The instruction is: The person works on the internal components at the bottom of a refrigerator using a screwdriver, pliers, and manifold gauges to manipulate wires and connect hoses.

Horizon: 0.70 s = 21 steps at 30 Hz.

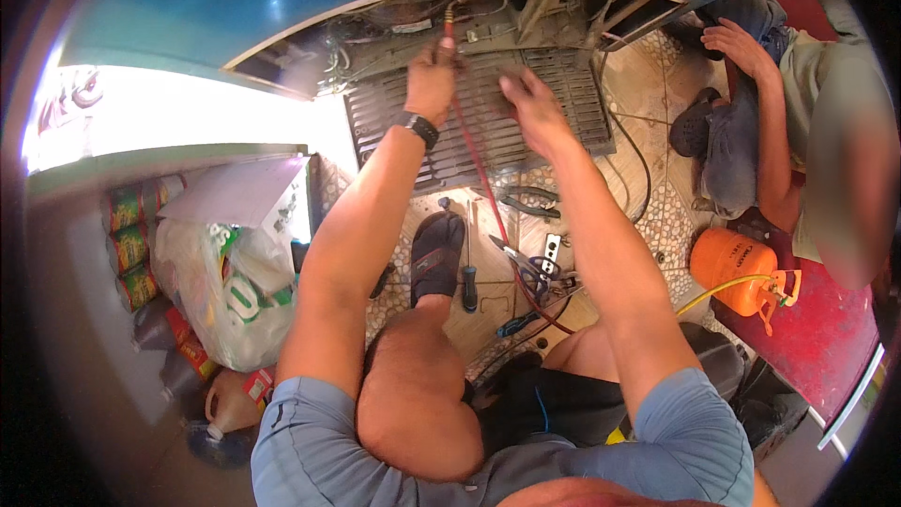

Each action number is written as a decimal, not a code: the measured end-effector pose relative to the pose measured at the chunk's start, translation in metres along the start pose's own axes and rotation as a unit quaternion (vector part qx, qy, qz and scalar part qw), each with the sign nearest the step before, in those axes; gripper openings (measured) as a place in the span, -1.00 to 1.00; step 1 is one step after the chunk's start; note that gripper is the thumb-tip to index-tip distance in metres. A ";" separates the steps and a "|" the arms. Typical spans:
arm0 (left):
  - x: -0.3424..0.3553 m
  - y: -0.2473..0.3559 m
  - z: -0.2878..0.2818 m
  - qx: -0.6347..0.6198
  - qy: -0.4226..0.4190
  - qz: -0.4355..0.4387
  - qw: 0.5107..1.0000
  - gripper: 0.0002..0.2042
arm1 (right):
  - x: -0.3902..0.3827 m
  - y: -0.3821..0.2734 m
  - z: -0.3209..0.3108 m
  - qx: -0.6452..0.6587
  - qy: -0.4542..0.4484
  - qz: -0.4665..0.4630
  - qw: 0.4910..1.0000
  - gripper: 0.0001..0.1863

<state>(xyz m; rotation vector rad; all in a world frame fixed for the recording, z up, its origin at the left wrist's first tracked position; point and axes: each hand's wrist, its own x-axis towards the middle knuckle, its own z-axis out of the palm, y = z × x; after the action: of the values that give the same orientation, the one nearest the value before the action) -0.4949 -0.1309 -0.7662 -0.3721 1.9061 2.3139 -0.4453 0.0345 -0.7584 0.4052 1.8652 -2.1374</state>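
Note:
My left hand (432, 82), with a dark watch on its wrist, is closed around the end of a red hose (477, 158). A brass-coloured fitting (450, 12) sticks up past its fingers into the low opening of a blue cabinet (310, 2). From there the hose trails down between my arms to the floor. My right hand (537, 113) hovers just to the right, above a dark slatted grille panel (394, 155). Its fingers look apart, partly blurred, with no object visible in them. Wires and pipes (375, 23) show inside the opening.
On the floor between my legs lie a screwdriver (469, 288), pliers (531, 203) and blue-handled scissors (537, 269). An orange gas cylinder (727, 258) with a yellow hose (713, 293) stands right, near another person (732, 145). Left are a plastic bag (216, 319) and several bottles (188, 366).

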 end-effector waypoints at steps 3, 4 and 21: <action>0.012 0.017 -0.011 0.016 0.036 0.041 0.998 -0.69 | 0.047 -0.019 0.045 0.299 0.053 0.032 0.952 -0.63; 0.015 0.018 -0.017 0.053 0.045 0.052 0.996 -0.69 | 0.057 -0.020 0.050 0.319 0.042 0.020 0.947 -0.64; 0.013 0.010 -0.043 0.170 -0.008 0.084 0.982 -0.63 | 0.104 -0.014 0.043 0.384 0.009 0.044 0.922 -0.82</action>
<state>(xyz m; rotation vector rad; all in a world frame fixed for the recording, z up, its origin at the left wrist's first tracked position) -0.5047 -0.1759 -0.7676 -0.1585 2.3499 2.0148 -0.5477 -0.0083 -0.7798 0.6414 0.9034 -2.7249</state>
